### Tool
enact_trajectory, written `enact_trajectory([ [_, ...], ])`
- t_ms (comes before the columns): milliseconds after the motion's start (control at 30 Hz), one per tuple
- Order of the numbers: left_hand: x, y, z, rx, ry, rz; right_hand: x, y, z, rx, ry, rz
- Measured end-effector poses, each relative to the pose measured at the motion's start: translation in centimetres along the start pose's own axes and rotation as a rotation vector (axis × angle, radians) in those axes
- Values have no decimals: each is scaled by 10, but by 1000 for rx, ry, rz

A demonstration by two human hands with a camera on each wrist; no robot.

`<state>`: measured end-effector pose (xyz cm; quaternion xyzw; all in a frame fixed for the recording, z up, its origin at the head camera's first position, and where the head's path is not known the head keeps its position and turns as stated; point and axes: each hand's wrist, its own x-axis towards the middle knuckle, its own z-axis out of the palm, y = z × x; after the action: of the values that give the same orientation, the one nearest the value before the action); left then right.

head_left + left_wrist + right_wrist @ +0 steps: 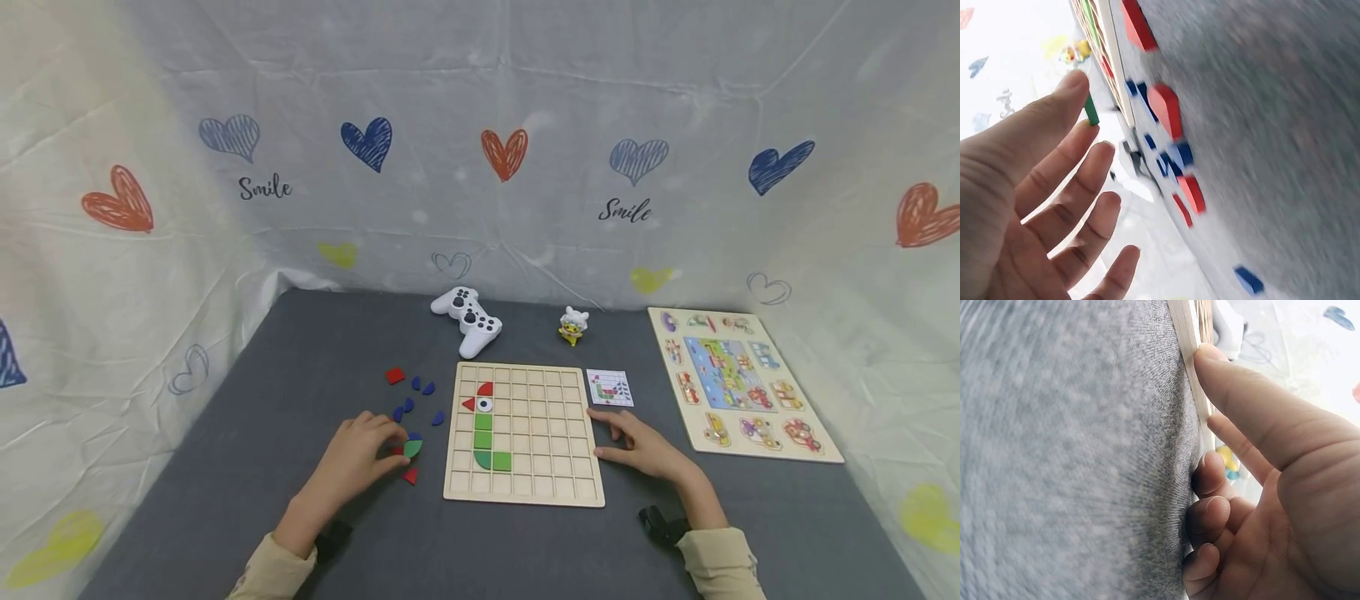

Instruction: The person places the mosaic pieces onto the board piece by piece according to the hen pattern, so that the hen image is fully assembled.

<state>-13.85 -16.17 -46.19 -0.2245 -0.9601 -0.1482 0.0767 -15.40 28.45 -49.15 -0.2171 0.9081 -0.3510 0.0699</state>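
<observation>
My left hand [358, 450] pinches a green quarter-circle piece [1091, 109] between thumb and index finger, above loose shapes left of the board. Red pieces [410, 476] and blue pieces [438, 418] lie on the cloth around it. At the right edge of the wooden grid board [555, 433], my right hand [648, 447] rests its thumb and index fingertips; its other fingers bend loosely in the right wrist view. On the board, a red quarter-circle [486, 388], a red triangle [468, 404], an eye tile [484, 405] and green pieces [483, 439] form a figure.
A pattern card [610, 388] lies just right of the board. Behind are a white game controller [468, 321] and a small figurine [573, 325]. Farther right lies a wooden picture puzzle [731, 396]. A printed sheet [450, 208] hangs around the dark table.
</observation>
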Motion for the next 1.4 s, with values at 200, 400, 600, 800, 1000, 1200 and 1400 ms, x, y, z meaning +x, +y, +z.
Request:
enact_trajectory([
  [200,8,13,6,-32,20,42,0,0,1,5,0,5],
  [400,18,26,12,-41,13,74,0,0,1,3,-1,10],
  [600,30,39,16,-54,15,118,0,-1,0,5,-1,8],
  [800,40,51,20,-75,-15,141,-1,-2,-1,-1,-2,2],
  [1000,48,64,26,-91,-55,168,-1,-3,-1,2,-1,2],
  [1200,55,78,37,-68,-80,192,-1,-4,-1,-6,4,-11],
  [1400,59,92,41,-86,-99,184,-1,-4,-1,-3,-1,4],
])
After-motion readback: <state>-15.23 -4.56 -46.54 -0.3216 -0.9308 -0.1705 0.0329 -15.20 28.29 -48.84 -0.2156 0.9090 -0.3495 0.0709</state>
